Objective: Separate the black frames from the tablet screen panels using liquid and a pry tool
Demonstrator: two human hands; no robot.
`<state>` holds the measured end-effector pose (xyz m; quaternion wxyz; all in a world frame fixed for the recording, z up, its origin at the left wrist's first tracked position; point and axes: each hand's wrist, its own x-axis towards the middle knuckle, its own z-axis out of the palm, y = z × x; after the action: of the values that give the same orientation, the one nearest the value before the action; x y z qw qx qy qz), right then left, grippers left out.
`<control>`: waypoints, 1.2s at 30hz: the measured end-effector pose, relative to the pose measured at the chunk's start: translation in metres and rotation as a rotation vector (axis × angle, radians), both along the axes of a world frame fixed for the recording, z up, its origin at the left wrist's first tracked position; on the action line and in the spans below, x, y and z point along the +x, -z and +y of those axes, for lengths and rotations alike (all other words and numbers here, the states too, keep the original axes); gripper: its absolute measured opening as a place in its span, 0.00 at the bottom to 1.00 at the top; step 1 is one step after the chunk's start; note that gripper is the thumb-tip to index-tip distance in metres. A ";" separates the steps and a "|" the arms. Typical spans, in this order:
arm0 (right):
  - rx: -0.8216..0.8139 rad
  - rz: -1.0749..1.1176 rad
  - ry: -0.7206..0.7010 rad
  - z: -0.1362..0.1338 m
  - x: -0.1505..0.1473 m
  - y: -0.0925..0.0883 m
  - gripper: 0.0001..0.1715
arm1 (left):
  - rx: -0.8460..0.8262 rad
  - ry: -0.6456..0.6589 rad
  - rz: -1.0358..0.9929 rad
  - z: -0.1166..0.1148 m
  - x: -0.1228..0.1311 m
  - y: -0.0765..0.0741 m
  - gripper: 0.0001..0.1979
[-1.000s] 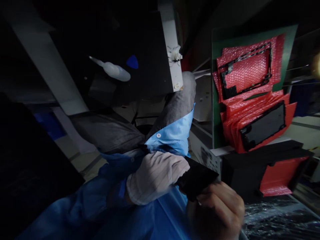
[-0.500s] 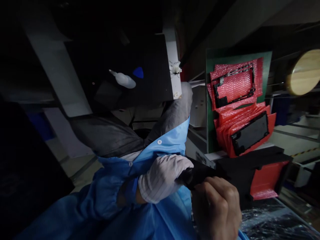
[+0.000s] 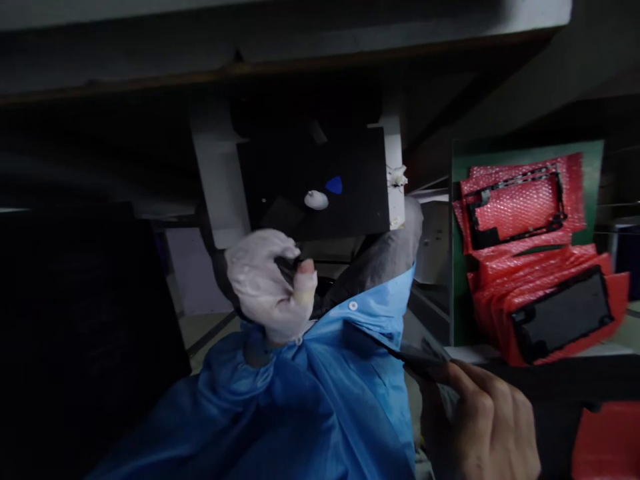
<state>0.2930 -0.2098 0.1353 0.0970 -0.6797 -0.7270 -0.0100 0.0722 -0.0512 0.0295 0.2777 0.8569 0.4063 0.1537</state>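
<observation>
My left hand (image 3: 273, 283) wears a white glove with the thumb tip bare. It hangs over my lap, fingers curved and apart from the thumb, with nothing seen between them. Bare and low on the right, my right hand (image 3: 493, 417) pinches a thin, dark, glossy panel (image 3: 425, 363) by its edge. The panel slants in front of my blue coat, seen nearly edge-on, so its kind is unclear. Beyond my left hand, a small white squeeze bottle (image 3: 316, 200) and a blue triangular pick (image 3: 334, 185) lie on a black mat (image 3: 355, 217).
On the right, a green board (image 3: 593, 157) carries red bubble-wrap pouches (image 3: 487, 283), a black device frame (image 3: 477, 237) and a dark rectangular panel (image 3: 563, 317). Another red pouch (image 3: 607, 443) lies at lower right. A pale table edge (image 3: 300, 50) crosses the top.
My left hand has let go of the dark panel and moved left and up, its fingers opening. My right hand keeps the panel, now turned more edge-on. The camera view has shifted.
</observation>
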 end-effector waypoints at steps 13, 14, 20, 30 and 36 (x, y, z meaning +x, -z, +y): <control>-0.034 -0.043 0.023 0.007 -0.007 -0.010 0.05 | 0.160 -0.242 -0.179 0.046 0.000 0.031 0.08; -0.039 -0.045 0.024 0.007 -0.007 -0.010 0.05 | 0.163 -0.124 -0.197 0.038 0.001 0.024 0.08; -0.033 -0.025 0.055 -0.002 -0.009 -0.010 0.06 | 0.464 0.191 -0.148 0.000 0.011 -0.015 0.15; -0.044 0.091 0.210 -0.016 -0.017 -0.003 0.19 | 0.433 0.336 -0.091 0.004 0.015 -0.022 0.13; -0.076 0.107 0.239 -0.015 -0.018 -0.005 0.21 | 0.336 0.315 -0.154 -0.003 0.002 -0.012 0.15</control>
<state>0.2745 -0.2252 0.1405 0.1080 -0.7642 -0.6345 0.0421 0.0743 -0.0542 0.0411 0.1819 0.9296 0.2140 0.2386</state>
